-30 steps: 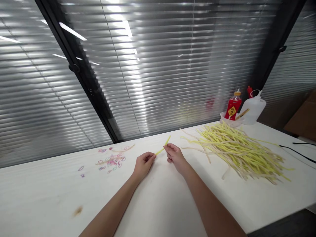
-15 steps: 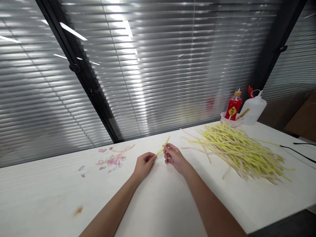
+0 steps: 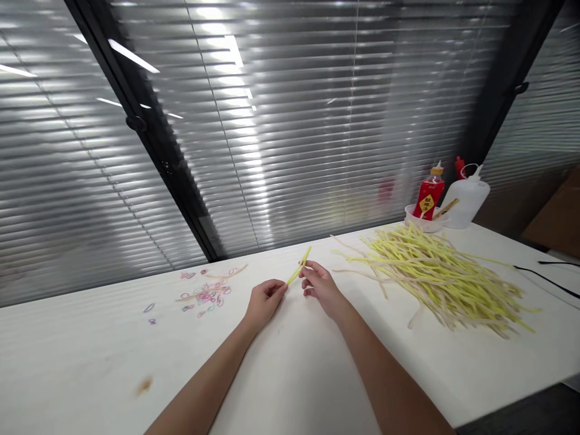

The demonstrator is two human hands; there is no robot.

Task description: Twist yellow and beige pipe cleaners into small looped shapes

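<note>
A short yellow strip [image 3: 299,269] is pinched at its two ends between my hands, just above the white table [image 3: 290,368]. My left hand [image 3: 264,300] grips the lower left end with closed fingers. My right hand [image 3: 319,284] pinches the strip near its upper right end, which pokes out past the fingers. A big heap of yellow and pale strips [image 3: 441,281] lies on the table to the right of my right hand.
Small coloured rubber bands [image 3: 205,294] lie scattered left of my left hand. At the back right stand a red bottle [image 3: 428,196], a white squeeze bottle [image 3: 467,196] and a small white bowl [image 3: 423,222]. A black cable [image 3: 546,278] runs at the right edge. Window blinds rise behind the table.
My right hand has slid slightly left along the strip, and the strip now stands a little steeper. My left hand has hardly moved.
</note>
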